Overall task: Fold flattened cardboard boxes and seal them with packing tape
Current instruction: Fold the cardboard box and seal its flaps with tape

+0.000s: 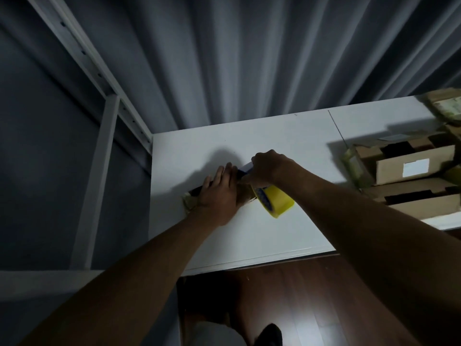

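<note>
Our left hand presses flat-fingered on the small box near the table's left edge; our right hand grips the tape roll.

The single head-worn camera is looking forward and steeply down. It is sitting close above the flat white desk, taking in grey curtains behind.

Two hands, one yellow tape roll, one small box, one table.

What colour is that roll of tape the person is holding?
Bright yellow, with blue print on its side. The tape roll shows clearly in the head view, under the right hand.
</note>
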